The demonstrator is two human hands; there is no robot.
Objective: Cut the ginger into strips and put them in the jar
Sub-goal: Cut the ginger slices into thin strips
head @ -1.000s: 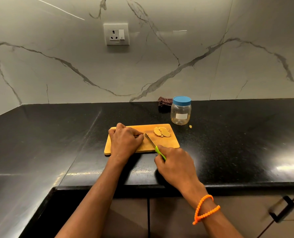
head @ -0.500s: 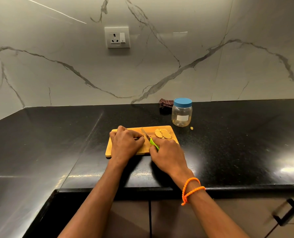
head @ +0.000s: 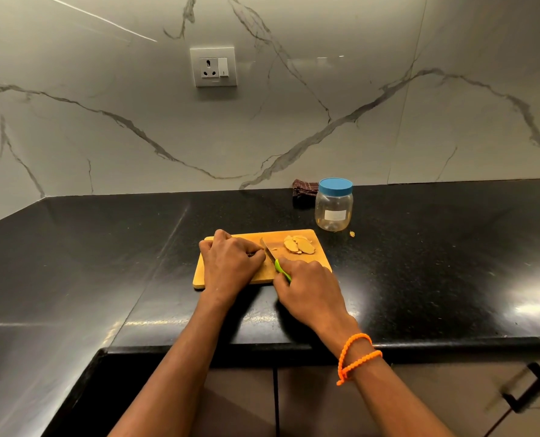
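Observation:
A wooden cutting board lies on the black counter. Several flat ginger slices are piled at its far right. My left hand is curled over the board's left part, fingertips pressed down beside the blade; what it holds is hidden under the fingers. My right hand grips a knife with a green handle, its blade angled down onto the board right next to my left fingertips. A clear jar with a blue lid stands closed just behind the board's right corner.
A small ginger scrap lies on the counter by the jar. A dark folded cloth sits against the marble wall behind the jar. The counter's front edge runs below my wrists, with cabinet doors and a black handle underneath.
My right hand moved forward onto the board with the knife, bringing the blade up against my left fingertips. The left hand stayed put.

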